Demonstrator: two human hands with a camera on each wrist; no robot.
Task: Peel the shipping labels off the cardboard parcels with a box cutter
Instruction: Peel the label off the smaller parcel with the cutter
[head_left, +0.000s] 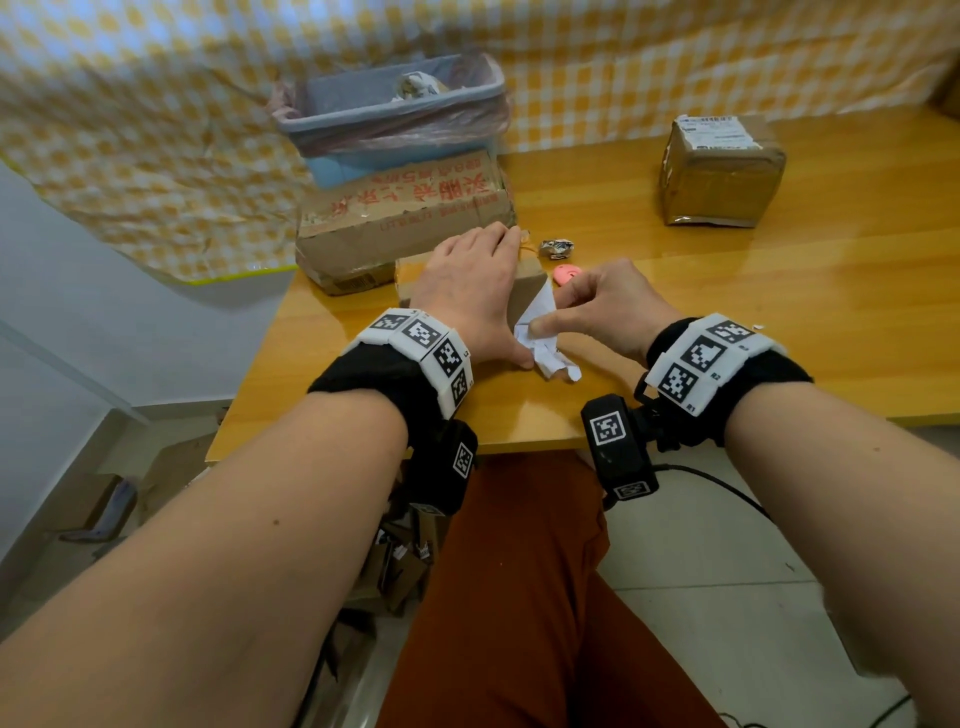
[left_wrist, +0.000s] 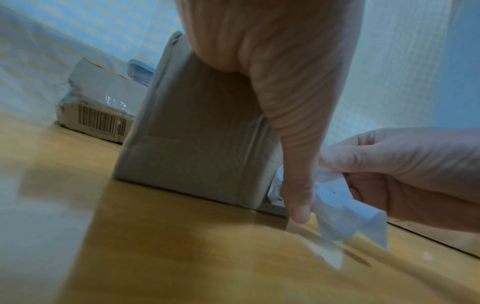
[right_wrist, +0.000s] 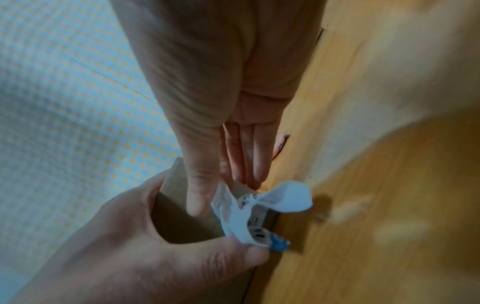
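A small brown cardboard parcel (head_left: 527, 283) (left_wrist: 197, 133) stands on the wooden table (head_left: 753, 322). My left hand (head_left: 467, 280) (right_wrist: 145, 253) grips it from above, fingers over the top and thumb (left_wrist: 296, 185) down its near corner. A white shipping label (head_left: 537, 332) (right_wrist: 241, 214) (left_wrist: 345, 216) hangs crumpled and partly peeled from the parcel's right side. My right hand (head_left: 608, 306) (left_wrist: 405, 174) pinches this label between thumb and fingers. The pink box cutter (head_left: 566, 273) lies on the table just behind my right hand, held by neither hand.
A second taped parcel (head_left: 722, 176) with a white label (head_left: 719, 132) on top sits at the back right. A crushed large box (head_left: 405, 223) with red print carries a lined blue bin (head_left: 389, 114). A crumpled label ball (head_left: 557, 248) lies near the cutter.
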